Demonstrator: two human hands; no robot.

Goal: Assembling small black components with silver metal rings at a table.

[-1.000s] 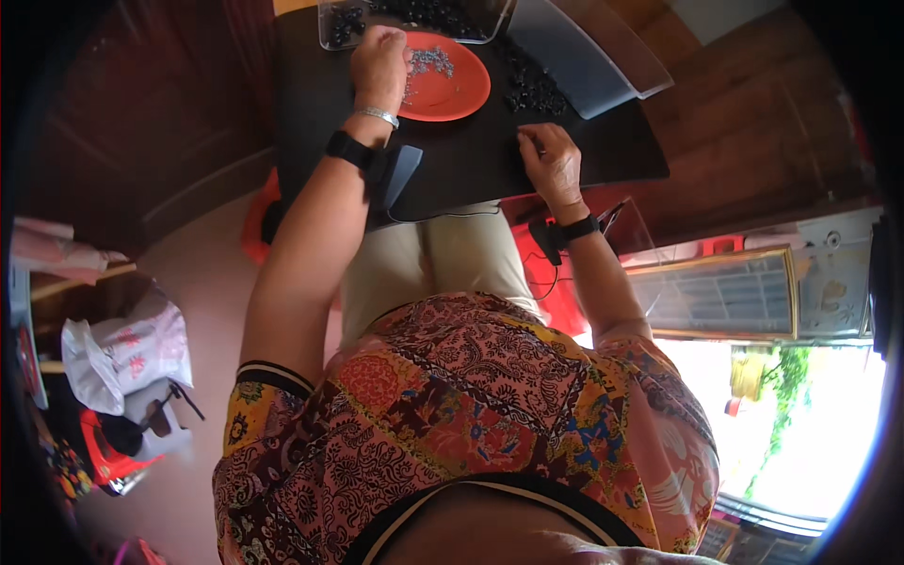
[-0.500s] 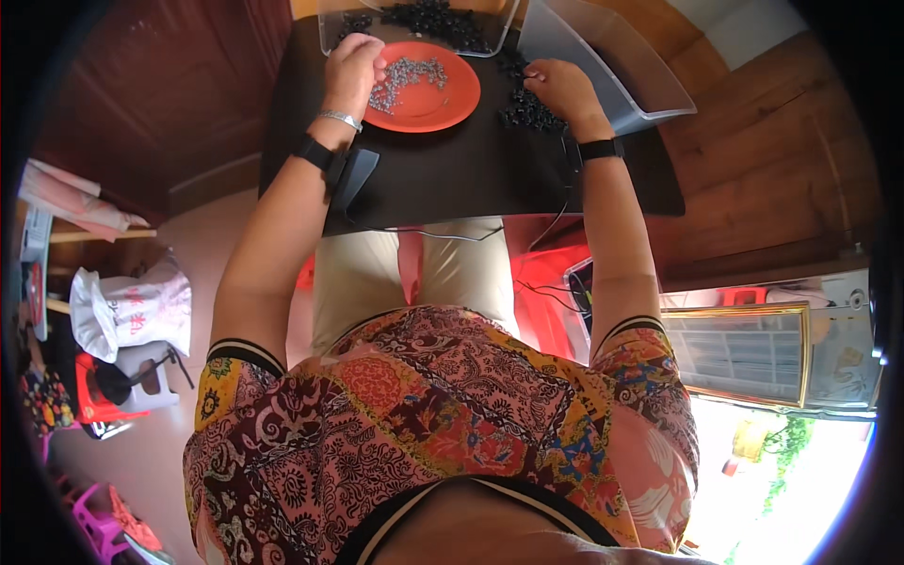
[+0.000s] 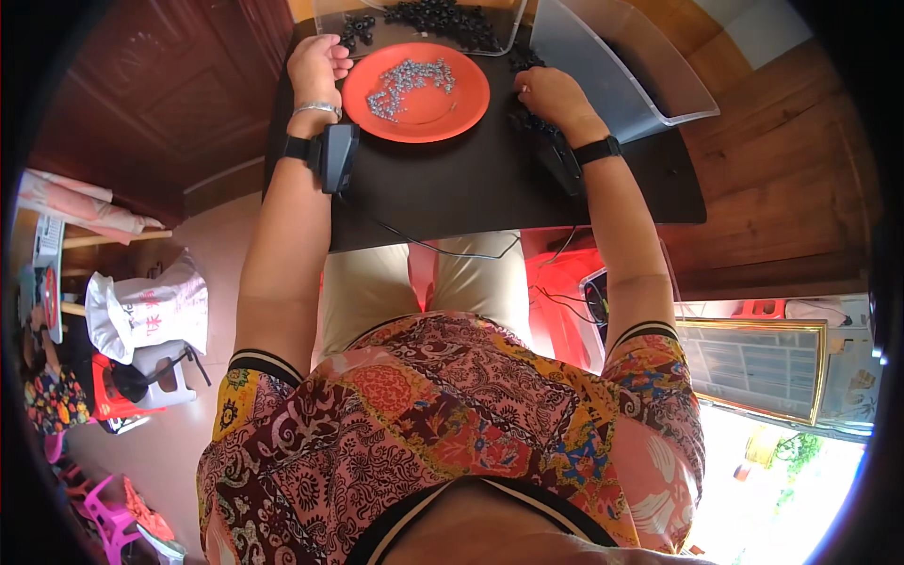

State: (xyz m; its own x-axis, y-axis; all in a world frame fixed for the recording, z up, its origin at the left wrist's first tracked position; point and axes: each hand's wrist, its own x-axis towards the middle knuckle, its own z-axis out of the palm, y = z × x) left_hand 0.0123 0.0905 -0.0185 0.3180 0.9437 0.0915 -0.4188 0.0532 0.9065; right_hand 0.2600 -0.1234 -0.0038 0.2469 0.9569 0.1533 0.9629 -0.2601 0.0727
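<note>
We hold our left hand (image 3: 318, 72), fingers curled, just left of the orange plate (image 3: 441, 120) bearing small silvery pieces (image 3: 407, 77), and cannot tell whether it pinches anything. Our right hand (image 3: 552, 97), fingers bent, is at the loose black pieces (image 3: 525, 58) on the dark surface (image 3: 424, 188); its fingertips are too unclear to read.

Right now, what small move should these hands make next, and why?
Perhaps pinch one piece from the loose black parts with the right hand: its fingers are right at that pile, while the left hand is off beside the red-orange plate. I can't tell whether either hand already holds something.
</note>
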